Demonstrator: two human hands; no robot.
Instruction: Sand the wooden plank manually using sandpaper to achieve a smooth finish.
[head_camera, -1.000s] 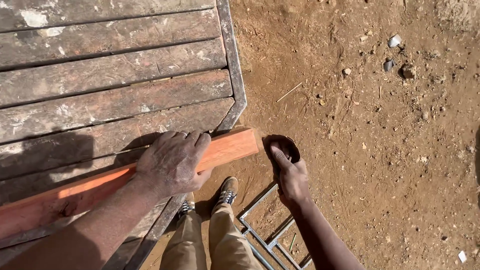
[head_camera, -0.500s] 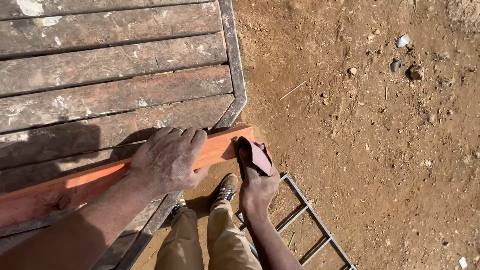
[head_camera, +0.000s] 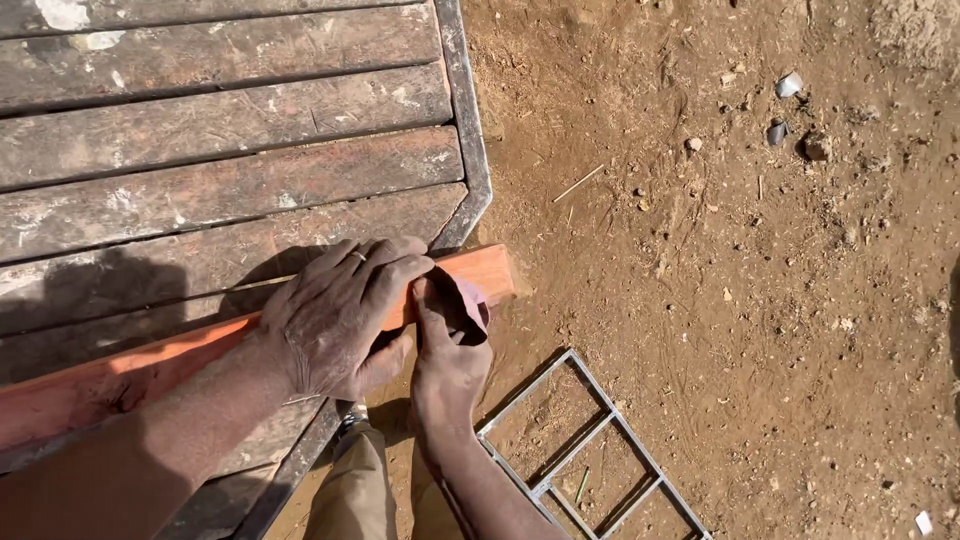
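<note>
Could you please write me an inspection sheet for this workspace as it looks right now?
Surface: plank table with a metal rim, worn and paint-stained, partly in shadow.
Job's things: orange-red wood bar lies along the table's near edge, its end past the corner; dark sandpaper is pressed on it.
Clutter: metal grid frame lying on the ground.
Grippers: left hand flat on the bar; right hand holds the sandpaper against the bar.
Cables: nothing seen.
Surroundings: bare dirt ground with small stones and twigs.
</note>
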